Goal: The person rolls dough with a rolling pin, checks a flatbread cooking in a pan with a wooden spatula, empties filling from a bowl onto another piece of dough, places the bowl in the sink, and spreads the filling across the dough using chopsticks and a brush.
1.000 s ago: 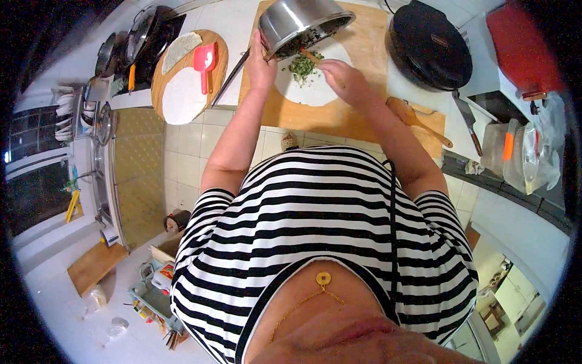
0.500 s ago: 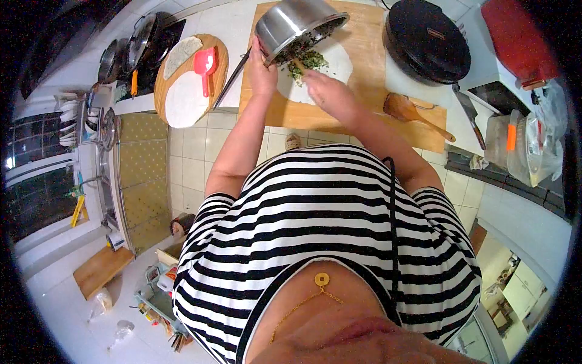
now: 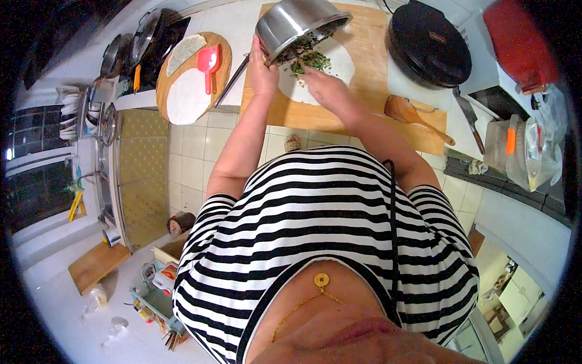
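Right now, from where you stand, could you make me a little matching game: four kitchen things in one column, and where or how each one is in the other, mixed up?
Things:
1. Metal pot
2. Red scoop
3. Chopped greens
4. Black round appliance

Places and states:
A. On the round board
B. To the right of the big board
C. Tilted, held by the left hand
D. In a heap on the white sheet

Right pairs: 1-C, 2-A, 3-D, 4-B

Steel pot (image 3: 296,24) tilted over chopped greens (image 3: 316,59) on white dough sheet (image 3: 342,65).
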{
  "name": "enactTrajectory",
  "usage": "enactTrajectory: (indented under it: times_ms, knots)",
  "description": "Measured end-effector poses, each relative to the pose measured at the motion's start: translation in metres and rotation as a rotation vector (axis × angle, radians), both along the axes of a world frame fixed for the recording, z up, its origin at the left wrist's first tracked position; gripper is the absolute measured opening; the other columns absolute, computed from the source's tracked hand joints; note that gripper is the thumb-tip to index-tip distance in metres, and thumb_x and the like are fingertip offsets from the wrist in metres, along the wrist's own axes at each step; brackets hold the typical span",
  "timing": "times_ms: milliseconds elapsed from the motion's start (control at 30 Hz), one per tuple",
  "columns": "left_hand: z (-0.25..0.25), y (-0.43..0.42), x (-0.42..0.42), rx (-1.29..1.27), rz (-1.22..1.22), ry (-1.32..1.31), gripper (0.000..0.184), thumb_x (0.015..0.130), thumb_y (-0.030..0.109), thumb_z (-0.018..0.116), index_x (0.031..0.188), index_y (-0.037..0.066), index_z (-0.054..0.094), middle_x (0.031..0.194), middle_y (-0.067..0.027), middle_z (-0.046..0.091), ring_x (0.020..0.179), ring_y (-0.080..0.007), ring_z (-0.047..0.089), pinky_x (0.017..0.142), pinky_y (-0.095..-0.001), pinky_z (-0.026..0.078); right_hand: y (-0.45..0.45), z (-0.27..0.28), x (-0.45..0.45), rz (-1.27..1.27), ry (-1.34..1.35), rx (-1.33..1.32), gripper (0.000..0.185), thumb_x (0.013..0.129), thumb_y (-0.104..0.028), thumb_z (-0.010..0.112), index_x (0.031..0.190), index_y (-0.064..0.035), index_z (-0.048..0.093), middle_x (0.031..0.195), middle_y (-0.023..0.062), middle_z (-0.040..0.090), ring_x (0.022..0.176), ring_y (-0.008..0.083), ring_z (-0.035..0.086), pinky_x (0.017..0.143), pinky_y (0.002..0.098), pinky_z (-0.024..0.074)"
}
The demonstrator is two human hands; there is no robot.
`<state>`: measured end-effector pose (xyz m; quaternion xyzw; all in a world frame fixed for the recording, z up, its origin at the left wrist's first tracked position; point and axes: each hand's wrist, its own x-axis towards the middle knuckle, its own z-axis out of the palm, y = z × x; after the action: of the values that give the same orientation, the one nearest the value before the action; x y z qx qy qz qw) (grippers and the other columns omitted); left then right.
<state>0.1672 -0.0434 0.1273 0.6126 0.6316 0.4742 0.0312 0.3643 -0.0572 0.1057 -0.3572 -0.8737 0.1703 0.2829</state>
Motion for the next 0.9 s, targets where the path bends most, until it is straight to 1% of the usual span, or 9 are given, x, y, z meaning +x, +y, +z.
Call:
enactTrajectory:
  times_ms: [233,300,433,500,633,700,733,867,900]
  knots:
    - [0.001,-0.004,-0.009,0.01,0.106,0.006,0.08,0.073,-0.006,0.059,0.143,0.01,0.025,0.129,-0.0194,0.048,0.115,-0.0357,0.049,0.097,-0.0382,0.04,-0.007,-0.002,0.035,-0.099,0.355,0.009,0.019,0.089,-0.013,0.054,0.105,-0.0074,0.063,0.109,0.0136,0.063,0.091,0.0285,0.064,0.081,0.0325,0.0509]
    - [0.0,-0.002,-0.01,0.038,0.122,0.02,0.08,0.073,-0.006,0.059,0.143,0.01,0.025,0.129,-0.0198,0.048,0.115,-0.0359,0.049,0.097,-0.0379,0.04,-0.016,0.025,0.031,-0.131,0.35,-0.224,0.019,0.09,-0.013,0.054,0.105,-0.0055,0.062,0.104,0.0137,0.065,0.087,0.023,0.066,0.08,0.0297,0.0503]
    - [-0.001,0.002,-0.002,0.057,0.052,-0.027,0.08,0.072,-0.007,0.058,0.144,0.01,0.025,0.128,-0.0208,0.048,0.114,-0.0366,0.05,0.095,-0.0385,0.042,0.004,0.032,0.004,-0.096,0.454,-0.394,0.02,0.092,-0.015,0.053,0.104,-0.0018,0.062,0.1,0.0118,0.067,0.088,0.0198,0.066,0.079,0.0282,0.0503]
    - [-0.002,0.001,0.001,0.052,0.028,-0.027,0.08,0.072,-0.007,0.057,0.143,0.01,0.025,0.128,-0.0209,0.048,0.113,-0.037,0.051,0.094,-0.0389,0.042,0.027,0.012,-0.012,-0.121,0.741,-0.454,0.022,0.089,-0.021,0.058,0.099,-0.0036,0.065,0.087,0.0141,0.068,0.078,0.0217,0.067,0.071,0.0306,0.0513]
    - [0.005,-0.005,0.0,0.16,0.022,0.101,0.08,0.071,-0.008,0.056,0.143,0.009,0.025,0.129,-0.0205,0.048,0.113,-0.0368,0.051,0.093,-0.0397,0.044,0.043,0.011,0.004,-0.258,0.705,-0.616,0.022,0.093,-0.014,0.052,0.104,0.003,0.061,0.098,0.0103,0.065,0.089,0.0171,0.065,0.077,0.0259,0.0516]
    - [0.022,-0.022,-0.001,-0.076,0.033,-0.105,0.08,0.071,-0.008,0.057,0.142,0.009,0.026,0.13,-0.0203,0.048,0.116,-0.0351,0.051,0.093,-0.0381,0.045,0.052,-0.009,0.017,-0.315,0.681,-0.529,0.022,0.091,-0.019,0.055,0.102,-0.0009,0.064,0.092,0.0095,0.067,0.084,0.0172,0.066,0.074,0.0275,0.0512]
    - [0.02,-0.023,-0.007,-0.076,0.04,-0.11,0.08,0.071,-0.008,0.057,0.142,0.009,0.026,0.13,-0.0203,0.048,0.116,-0.0351,0.051,0.093,-0.0381,0.045,0.056,-0.019,0.021,-0.377,0.664,-0.44,0.023,0.089,-0.023,0.059,0.1,-0.0048,0.066,0.085,0.0087,0.069,0.079,0.0173,0.067,0.071,0.029,0.0508]
    - [0.024,-0.042,-0.028,-0.042,0.009,-0.189,0.076,0.073,-0.005,0.055,0.142,0.009,0.027,0.127,-0.0209,0.051,0.114,-0.0332,0.054,0.094,-0.0349,0.044,0.047,-0.005,0.037,-0.384,0.767,-0.344,0.022,0.09,-0.021,0.057,0.102,-0.0042,0.066,0.088,0.0074,0.069,0.078,0.0136,0.065,0.071,0.0271,0.0499]
    - [0.029,-0.049,-0.029,-0.059,0.057,-0.119,0.075,0.074,-0.004,0.055,0.142,0.009,0.027,0.127,-0.021,0.051,0.115,-0.0329,0.053,0.094,-0.0348,0.043,0.042,0.004,0.039,-0.378,0.763,-0.347,0.022,0.09,-0.021,0.057,0.102,-0.0042,0.066,0.088,0.0074,0.069,0.078,0.0136,0.065,0.071,0.0271,0.0499]
